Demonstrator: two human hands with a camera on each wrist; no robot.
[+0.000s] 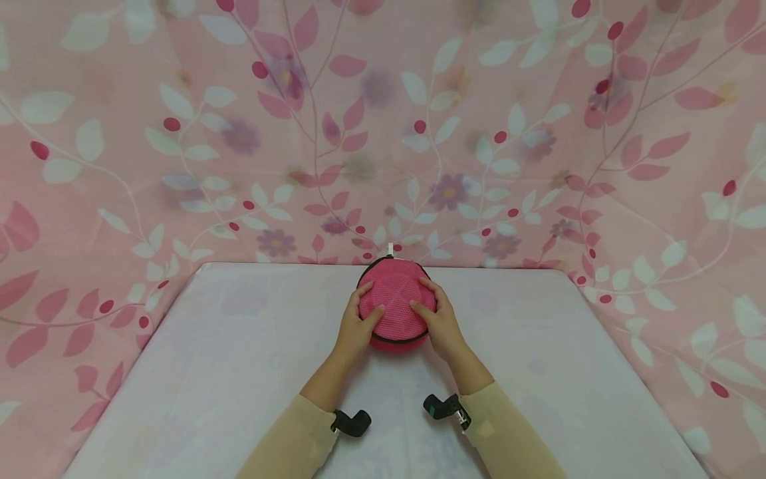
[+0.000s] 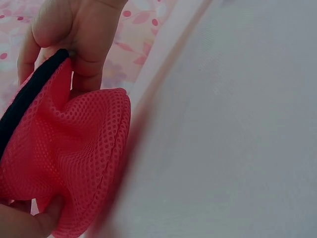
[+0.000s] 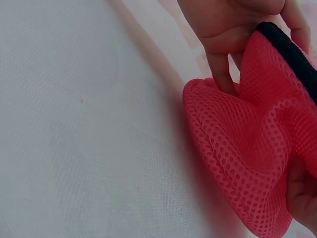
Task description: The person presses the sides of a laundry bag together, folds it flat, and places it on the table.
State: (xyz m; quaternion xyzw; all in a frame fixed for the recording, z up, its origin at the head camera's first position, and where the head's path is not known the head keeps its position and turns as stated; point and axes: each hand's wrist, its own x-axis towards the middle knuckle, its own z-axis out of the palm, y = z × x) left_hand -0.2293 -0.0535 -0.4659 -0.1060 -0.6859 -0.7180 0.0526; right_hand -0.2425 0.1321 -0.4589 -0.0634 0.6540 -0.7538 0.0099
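The left hand (image 1: 358, 327) and right hand (image 1: 445, 328) grip the pouch (image 1: 397, 293) by its sides, near the far edge of the desk (image 1: 251, 366); uneven squeezing could buckle its soft mesh and loosen their hold.

The left hand (image 2: 25, 224) is gripping a pink mesh pouch (image 2: 94, 134), the right hand (image 2: 77, 32) holding its black-banded side opposite.
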